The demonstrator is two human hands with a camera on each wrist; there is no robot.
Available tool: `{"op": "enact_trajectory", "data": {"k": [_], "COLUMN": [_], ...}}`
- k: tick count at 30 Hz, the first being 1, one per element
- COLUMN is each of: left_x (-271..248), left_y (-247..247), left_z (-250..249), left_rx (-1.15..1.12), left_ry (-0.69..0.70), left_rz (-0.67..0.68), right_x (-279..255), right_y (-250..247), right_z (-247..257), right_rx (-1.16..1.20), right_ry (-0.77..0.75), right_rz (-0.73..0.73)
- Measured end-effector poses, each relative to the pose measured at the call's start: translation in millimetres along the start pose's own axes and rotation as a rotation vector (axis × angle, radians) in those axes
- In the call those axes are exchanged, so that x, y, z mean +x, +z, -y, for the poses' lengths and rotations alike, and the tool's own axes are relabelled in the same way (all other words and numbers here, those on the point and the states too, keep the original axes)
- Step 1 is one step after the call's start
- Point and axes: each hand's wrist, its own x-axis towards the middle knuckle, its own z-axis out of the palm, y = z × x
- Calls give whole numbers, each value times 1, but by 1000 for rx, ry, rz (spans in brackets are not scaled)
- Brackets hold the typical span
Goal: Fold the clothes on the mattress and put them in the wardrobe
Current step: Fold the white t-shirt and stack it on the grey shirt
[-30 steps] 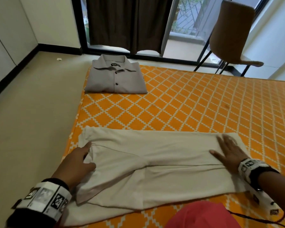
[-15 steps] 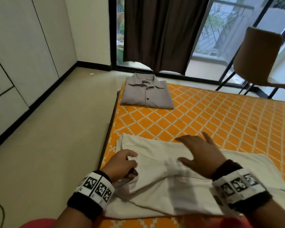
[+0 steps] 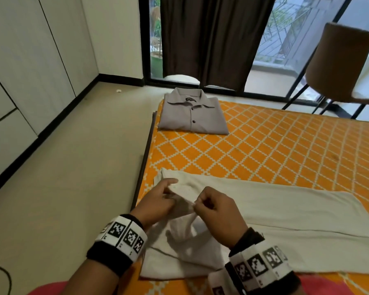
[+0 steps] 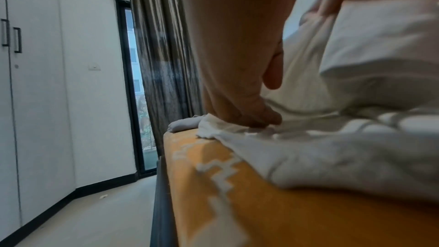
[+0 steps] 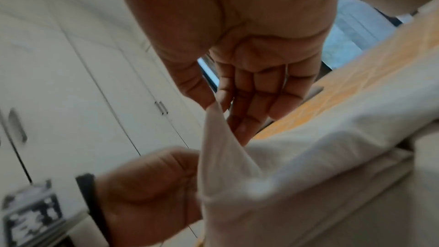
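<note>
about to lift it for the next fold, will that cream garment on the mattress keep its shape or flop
Probably flop: the cream garment sags in soft creases between the left hand and right hand pinching it. It looks thin, so likely light. The long unheld part on the mattress would likely trail and unfold.

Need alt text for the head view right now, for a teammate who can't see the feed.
Both hands, left hand and right hand, pinch the lifted left end of cream-white cotton trousers lying across an orange diamond-patterned mattress. A folded grey collared shirt sits at the mattress's far left corner, with a dark curtain and brown chair beyond.
</note>
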Motion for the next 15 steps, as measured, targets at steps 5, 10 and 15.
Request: {"op": "enact_trajectory", "data": {"k": [5, 10, 15], "left_x": [18, 34, 39], "left_y": [-5, -8, -6], "left_z": [3, 17, 22], "left_rx": [-9, 46, 121], "left_ry": [22, 77, 117], "left_rz": [-93, -147, -198], "right_x": [9, 17, 15], "right_y": [-12, -33, -41], "right_z": [-8, -13, -13], "right_rx": [305, 165, -336], "right_ry": [6, 38, -34], "right_rz": [-4, -47, -146]}}
